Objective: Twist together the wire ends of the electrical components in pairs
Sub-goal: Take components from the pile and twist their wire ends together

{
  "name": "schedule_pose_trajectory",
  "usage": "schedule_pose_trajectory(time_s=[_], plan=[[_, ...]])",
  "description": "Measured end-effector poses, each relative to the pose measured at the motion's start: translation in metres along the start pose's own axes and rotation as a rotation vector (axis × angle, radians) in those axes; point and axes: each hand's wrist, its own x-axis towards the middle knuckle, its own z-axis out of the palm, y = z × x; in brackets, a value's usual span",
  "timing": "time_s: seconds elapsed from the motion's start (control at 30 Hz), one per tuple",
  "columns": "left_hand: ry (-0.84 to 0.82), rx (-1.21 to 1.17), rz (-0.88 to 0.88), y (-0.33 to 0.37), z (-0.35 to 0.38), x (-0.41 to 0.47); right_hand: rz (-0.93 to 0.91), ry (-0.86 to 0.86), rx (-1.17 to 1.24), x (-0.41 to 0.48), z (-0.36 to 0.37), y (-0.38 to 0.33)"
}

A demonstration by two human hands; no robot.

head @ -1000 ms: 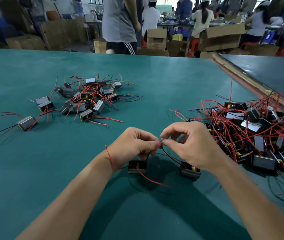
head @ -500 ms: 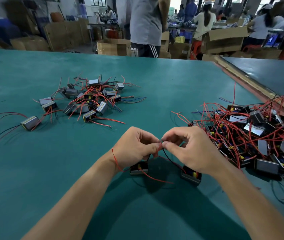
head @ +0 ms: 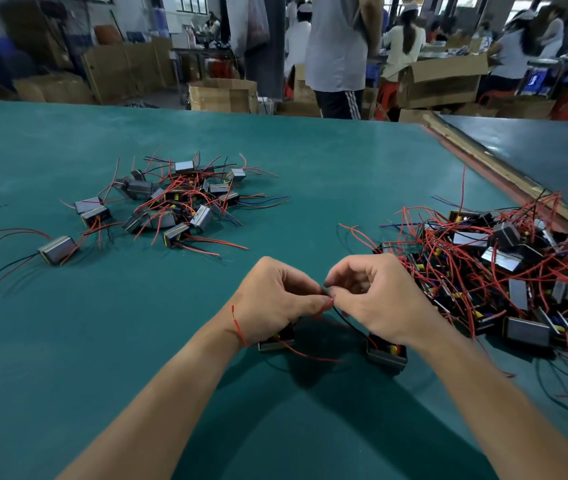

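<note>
**Operator:** Head camera: what have my hands got?

**Spotter:** Your left hand (head: 275, 299) and your right hand (head: 377, 301) meet over the green table (head: 119, 341). The fingers of both are curled, and the thumb and forefinger of each pinch the wire ends (head: 329, 300) between them. Your fingertips cover the ends, so I cannot tell whether they are twisted.

**Operator:** And the two parts they belong to?

**Spotter:** The first component (head: 277, 344) lies on the table at six o'clock from your left hand, half under the palm. It trails a loose red wire (head: 310, 355) toward four o'clock. The second component (head: 386, 355) sits at six o'clock from your right hand, just beside the wrist, and its black wire (head: 348, 322) rises to the pinch.

**Operator:** Around them?

**Spotter:** A small pile (head: 178, 199) lies at ten o'clock from your hands, with a lone unit (head: 57, 249) at nine o'clock. A big tangled heap (head: 500, 271) lies at three o'clock, just beside your right hand. A red string (head: 239, 323) circles your left wrist.
</note>
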Motion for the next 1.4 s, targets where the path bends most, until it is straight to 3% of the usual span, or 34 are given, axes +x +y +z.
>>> schedule_pose_trajectory(time_s=[0.2,0.37,0.6,1.4], plan=[[-0.001,-0.079,-0.037,0.003,0.001,-0.002,0.055,-0.084,0.122,0.000,-0.005,-0.001],[-0.030,-0.124,-0.077,0.006,-0.004,-0.001,0.011,-0.193,0.047,-0.002,-0.015,-0.009],[-0.119,-0.098,-0.074,0.006,-0.009,-0.002,-0.076,-0.167,-0.081,-0.002,-0.018,-0.010],[-0.212,-0.093,-0.025,0.006,-0.013,-0.002,-0.129,-0.238,-0.054,-0.003,-0.022,-0.011]])
